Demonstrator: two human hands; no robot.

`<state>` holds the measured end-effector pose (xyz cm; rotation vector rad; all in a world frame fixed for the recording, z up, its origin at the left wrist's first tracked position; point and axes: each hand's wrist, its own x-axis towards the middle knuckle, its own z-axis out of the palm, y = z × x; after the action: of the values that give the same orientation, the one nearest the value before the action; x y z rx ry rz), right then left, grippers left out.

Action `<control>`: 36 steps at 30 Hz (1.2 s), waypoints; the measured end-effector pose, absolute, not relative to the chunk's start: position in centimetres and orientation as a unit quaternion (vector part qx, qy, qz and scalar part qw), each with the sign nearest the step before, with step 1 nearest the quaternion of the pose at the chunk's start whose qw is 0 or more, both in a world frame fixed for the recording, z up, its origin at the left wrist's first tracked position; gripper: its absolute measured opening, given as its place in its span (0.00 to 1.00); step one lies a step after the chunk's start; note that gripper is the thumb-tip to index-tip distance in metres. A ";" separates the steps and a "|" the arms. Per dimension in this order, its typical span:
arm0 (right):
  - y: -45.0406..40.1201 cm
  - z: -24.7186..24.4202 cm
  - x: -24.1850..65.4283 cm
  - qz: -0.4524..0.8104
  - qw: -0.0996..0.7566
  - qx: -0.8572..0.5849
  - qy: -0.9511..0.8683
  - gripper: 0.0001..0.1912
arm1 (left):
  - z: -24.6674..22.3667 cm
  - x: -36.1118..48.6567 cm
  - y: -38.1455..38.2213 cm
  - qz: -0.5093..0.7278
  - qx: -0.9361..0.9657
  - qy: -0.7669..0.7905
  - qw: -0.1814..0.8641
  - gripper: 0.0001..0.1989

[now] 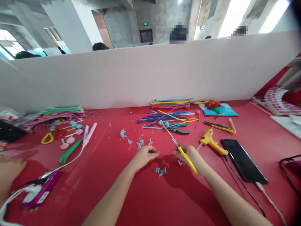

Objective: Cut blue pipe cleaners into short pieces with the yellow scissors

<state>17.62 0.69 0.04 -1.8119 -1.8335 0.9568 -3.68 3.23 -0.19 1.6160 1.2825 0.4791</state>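
Observation:
My left hand [145, 156] pinches a small blue-grey piece [159, 153] between thumb and fingertips, just above the red table. Across my right hand [188, 154] lie the yellow-handled scissors [188, 159], their blades pointing up and to the left; the fingers are curled around them. Several short blue-grey pieces [161, 171] lie below and between my hands, with another bit [180, 162] beside my right hand. Light-blue fuzzy scraps [140, 143] are scattered beyond my left hand. Past the blades, coloured pipe cleaners [170, 117] lie in a loose heap.
Teal-handled pliers [180, 128] lie near the heap. A yellow glue gun [213, 142] and a black phone [244, 160] are at right. A purple power strip [42, 190], a green cutter [71, 151] and another person's hand [11, 169] are at left. A white partition [141, 75] stands behind.

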 end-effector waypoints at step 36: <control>0.6 -1.7 15.3 0.388 0.294 -0.603 -0.632 0.06 | -1.2 -0.7 2.1 0.263 0.569 0.461 0.628 0.07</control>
<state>15.35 0.64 -1.75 -1.6060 -1.6817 1.0321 -0.66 2.14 -1.22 1.3043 1.0565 0.6036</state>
